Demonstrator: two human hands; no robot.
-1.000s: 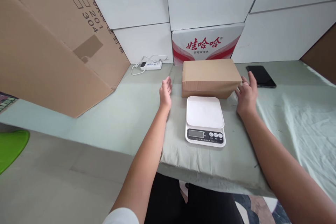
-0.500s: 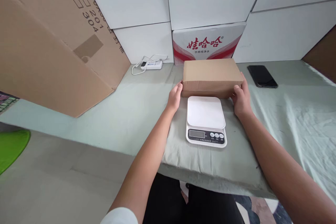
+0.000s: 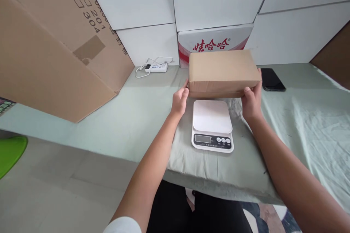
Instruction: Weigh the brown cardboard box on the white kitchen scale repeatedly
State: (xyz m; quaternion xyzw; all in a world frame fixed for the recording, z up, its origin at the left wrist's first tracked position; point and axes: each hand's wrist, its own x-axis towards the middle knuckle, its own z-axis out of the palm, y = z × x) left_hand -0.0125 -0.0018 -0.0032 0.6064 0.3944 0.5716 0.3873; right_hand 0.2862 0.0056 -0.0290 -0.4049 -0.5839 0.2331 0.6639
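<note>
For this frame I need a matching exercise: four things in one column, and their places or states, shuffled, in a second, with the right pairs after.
Things:
1. brown cardboard box
2. white kitchen scale
3. black phone
4. white power strip

Places or states:
A. lying flat on the green cloth, to the right of the box
B. gripped at its two ends by the left hand and the right hand
C. at the foot of the white wall, with its cord looped beside it
D. on the cloth below the box, its platform bare

Pairs: 1-B, 2-D, 3-A, 4-C
</note>
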